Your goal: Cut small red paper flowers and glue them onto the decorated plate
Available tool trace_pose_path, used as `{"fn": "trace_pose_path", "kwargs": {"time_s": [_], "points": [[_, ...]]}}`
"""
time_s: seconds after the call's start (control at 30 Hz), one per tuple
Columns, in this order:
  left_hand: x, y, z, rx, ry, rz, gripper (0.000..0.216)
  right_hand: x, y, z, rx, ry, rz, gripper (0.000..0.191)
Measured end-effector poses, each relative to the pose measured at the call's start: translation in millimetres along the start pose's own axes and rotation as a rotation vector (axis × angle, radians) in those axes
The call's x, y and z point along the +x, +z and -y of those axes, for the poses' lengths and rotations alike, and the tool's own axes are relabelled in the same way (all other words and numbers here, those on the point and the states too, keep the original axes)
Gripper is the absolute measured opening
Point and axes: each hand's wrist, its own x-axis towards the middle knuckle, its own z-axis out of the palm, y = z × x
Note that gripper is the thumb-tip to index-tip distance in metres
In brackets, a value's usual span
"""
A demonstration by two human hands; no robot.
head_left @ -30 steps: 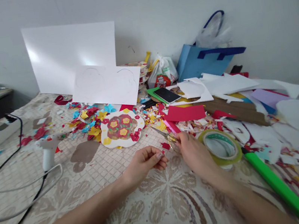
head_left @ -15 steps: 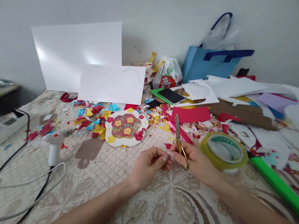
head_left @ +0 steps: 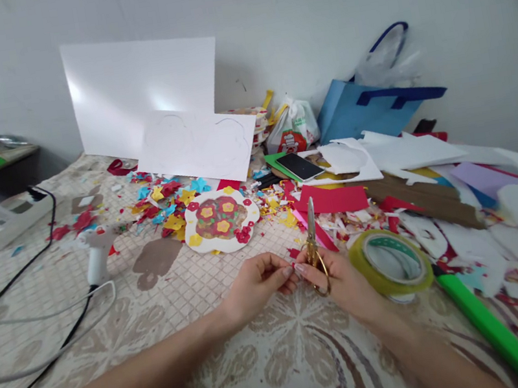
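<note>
My right hand (head_left: 346,280) is clenched around the gold-handled scissors (head_left: 312,238), blades pointing to twelve o'clock. My left hand (head_left: 254,284) is pinched shut beside it, on what I cannot tell. On the patterned cloth (head_left: 285,360) lie a tape roll (head_left: 358,258) at three, a flower cutout (head_left: 220,216) at eleven and a glue gun (head_left: 96,252) at nine. White boards (head_left: 144,87) lean on the wall (head_left: 307,2).

A tape roll (head_left: 366,260), glue gun (head_left: 96,256) and phone (head_left: 300,165) lie among paper scraps (head_left: 166,199).
</note>
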Motion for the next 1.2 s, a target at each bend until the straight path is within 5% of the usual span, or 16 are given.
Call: {"fn": "trace_pose_path", "kwargs": {"time_s": [1.2], "points": [[-0.2,-1.9,-5.1,0.023,0.046,-0.001,0.033,-1.3,1.8,1.7,-0.014,0.006,-0.087,0.034]]}}
